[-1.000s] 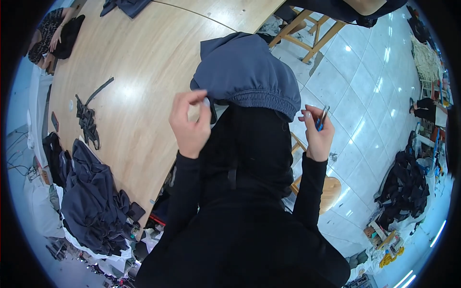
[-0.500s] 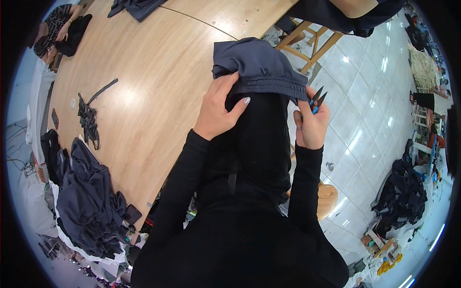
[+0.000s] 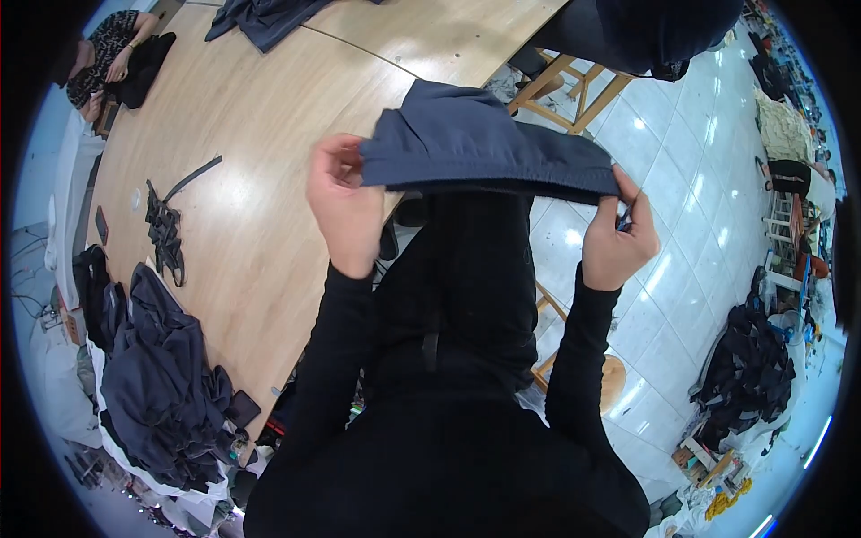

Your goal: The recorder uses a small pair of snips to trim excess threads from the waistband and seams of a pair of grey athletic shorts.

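A dark blue-grey garment with an elastic waistband (image 3: 493,143) is stretched out wide between my hands, over my lap and the table's edge. At its left end, my left hand (image 3: 345,202) grips the waistband with bent fingers. My right hand (image 3: 621,233) pinches the opposite end between thumb and fingers. Tucked into that same hand is a pair of small thread snips (image 3: 624,218), mostly hidden by the fingers; only a dark and bluish bit shows. The waistband's edge runs nearly straight from hand to hand.
The wooden table (image 3: 260,179) lies to my left, with black straps (image 3: 164,229), a phone (image 3: 243,409) and a heap of dark garments (image 3: 161,386). Another dark garment (image 3: 265,20) rests at the far end. Co-workers sit far left and far right, near a wooden stool (image 3: 574,94).
My hands have moved apart, pulling the gathered waistband out nearly flat. The left went leftward, the right a little rightward and down. The snips' blades, plain before, are now mostly hidden.
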A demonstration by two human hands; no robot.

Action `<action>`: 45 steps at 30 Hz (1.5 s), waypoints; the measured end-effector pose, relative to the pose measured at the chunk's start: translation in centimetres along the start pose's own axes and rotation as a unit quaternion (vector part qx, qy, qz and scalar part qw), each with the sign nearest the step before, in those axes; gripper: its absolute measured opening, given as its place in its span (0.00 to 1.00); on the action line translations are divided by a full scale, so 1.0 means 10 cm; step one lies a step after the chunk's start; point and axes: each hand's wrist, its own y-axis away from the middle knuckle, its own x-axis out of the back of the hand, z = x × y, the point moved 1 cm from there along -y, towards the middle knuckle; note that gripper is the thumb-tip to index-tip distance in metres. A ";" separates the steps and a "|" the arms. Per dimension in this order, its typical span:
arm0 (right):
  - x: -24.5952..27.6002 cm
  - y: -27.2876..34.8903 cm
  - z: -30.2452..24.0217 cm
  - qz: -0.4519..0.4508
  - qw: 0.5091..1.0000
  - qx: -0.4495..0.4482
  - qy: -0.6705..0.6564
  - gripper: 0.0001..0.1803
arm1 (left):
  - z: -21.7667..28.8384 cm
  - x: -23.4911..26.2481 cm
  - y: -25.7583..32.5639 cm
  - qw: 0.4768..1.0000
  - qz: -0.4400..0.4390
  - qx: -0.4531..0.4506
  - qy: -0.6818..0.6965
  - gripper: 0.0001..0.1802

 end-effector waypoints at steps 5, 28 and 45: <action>0.10 0.21 0.70 -0.234 0.507 -0.421 -0.714 0.18 | 0.05 0.09 0.19 0.868 -0.239 0.325 0.291 0.20; 0.17 0.43 0.52 -0.196 0.662 -0.447 -0.569 0.16 | -0.48 0.43 0.25 0.829 -0.067 0.392 0.394 0.12; -0.02 0.62 0.59 -0.255 0.846 -0.337 -0.325 0.06 | 0.25 -0.36 0.52 0.904 -0.299 -0.134 -0.277 0.23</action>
